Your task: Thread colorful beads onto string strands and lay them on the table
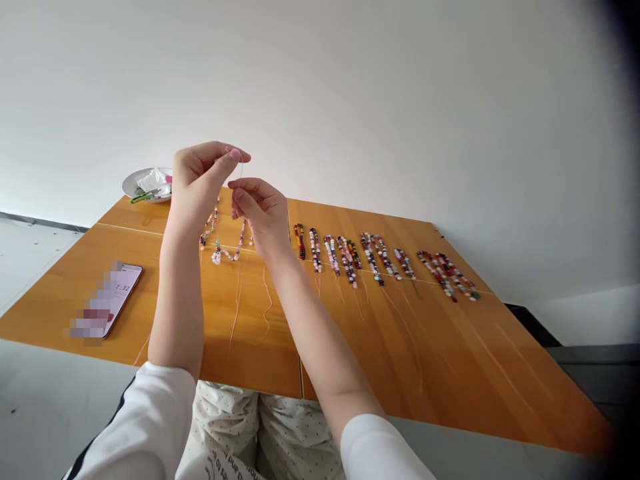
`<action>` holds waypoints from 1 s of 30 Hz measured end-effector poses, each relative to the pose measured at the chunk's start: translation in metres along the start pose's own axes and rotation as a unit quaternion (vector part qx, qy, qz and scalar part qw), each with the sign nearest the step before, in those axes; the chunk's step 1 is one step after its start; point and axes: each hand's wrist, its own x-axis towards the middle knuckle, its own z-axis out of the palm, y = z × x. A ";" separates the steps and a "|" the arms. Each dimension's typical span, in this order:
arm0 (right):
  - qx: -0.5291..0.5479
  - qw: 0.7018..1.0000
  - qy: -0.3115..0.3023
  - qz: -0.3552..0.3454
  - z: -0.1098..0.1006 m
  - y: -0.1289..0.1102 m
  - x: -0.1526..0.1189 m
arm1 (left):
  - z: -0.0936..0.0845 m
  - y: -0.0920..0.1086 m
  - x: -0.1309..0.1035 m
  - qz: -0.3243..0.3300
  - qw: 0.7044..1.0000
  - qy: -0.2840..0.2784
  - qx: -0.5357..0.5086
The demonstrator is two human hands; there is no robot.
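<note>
- Plainly, from the head: left hand (203, 170) above right hand (263, 210), both pinching a thread (242, 169) that runs near-upright between them.
- Beneath, toward the far edge of the surface (450, 373): a bead string (231, 255), nearer the right hand.

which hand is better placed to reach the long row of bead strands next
Probably the right hand: it is lower and nearer the row of bead strands, while the left hand is higher and farther off.

Thin thread (242, 169), raised, nearly vertical
</note>
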 end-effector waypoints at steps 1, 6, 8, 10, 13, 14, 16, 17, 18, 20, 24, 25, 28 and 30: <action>-0.011 1.000 -0.003 0.000 0.003 -0.002 0.002 | -0.001 0.001 0.000 0.004 1.000 -0.001 0.004; -0.049 0.998 0.027 -0.021 0.009 -0.013 0.014 | -0.013 0.005 0.000 0.012 1.000 0.013 0.001; -0.052 0.998 0.029 -0.027 0.007 -0.020 0.019 | -0.020 0.003 0.001 0.016 1.000 0.027 -0.004; -0.055 0.998 0.023 -0.030 0.004 -0.030 0.025 | -0.026 0.000 0.002 0.028 0.999 0.033 -0.008; -0.021 0.999 0.026 -0.040 -0.001 -0.055 0.031 | -0.033 0.001 0.002 0.049 0.998 0.043 -0.014; -0.003 0.999 0.030 -0.042 -0.002 -0.065 0.032 | -0.034 0.003 0.001 0.052 0.997 0.049 -0.015; 0.006 0.998 0.041 -0.053 -0.006 -0.090 0.034 | -0.036 0.010 -0.001 0.049 0.997 0.054 -0.020; 0.009 0.997 0.047 -0.056 -0.009 -0.103 0.034 | -0.037 0.013 -0.002 0.047 0.997 0.056 -0.022; 0.009 0.996 0.056 -0.065 -0.013 -0.117 0.034 | -0.037 0.016 -0.003 0.048 0.997 0.062 -0.021; -0.013 0.995 0.081 -0.048 -0.023 -0.144 0.031 | -0.038 0.021 -0.004 0.055 0.995 0.083 -0.019; -0.105 0.985 0.122 -0.058 -0.056 -0.188 0.014 | -0.040 0.025 -0.004 0.065 0.992 0.089 -0.064; -0.134 0.980 0.126 -0.071 -0.066 -0.195 0.007 | -0.040 0.026 -0.004 0.064 0.992 0.077 -0.080; -0.186 0.964 0.170 -0.084 -0.098 -0.212 -0.018 | -0.041 0.025 -0.004 0.048 0.992 0.042 -0.113; -0.201 0.954 0.208 -0.078 -0.124 -0.218 -0.036 | -0.039 0.023 -0.002 0.039 0.992 0.034 -0.112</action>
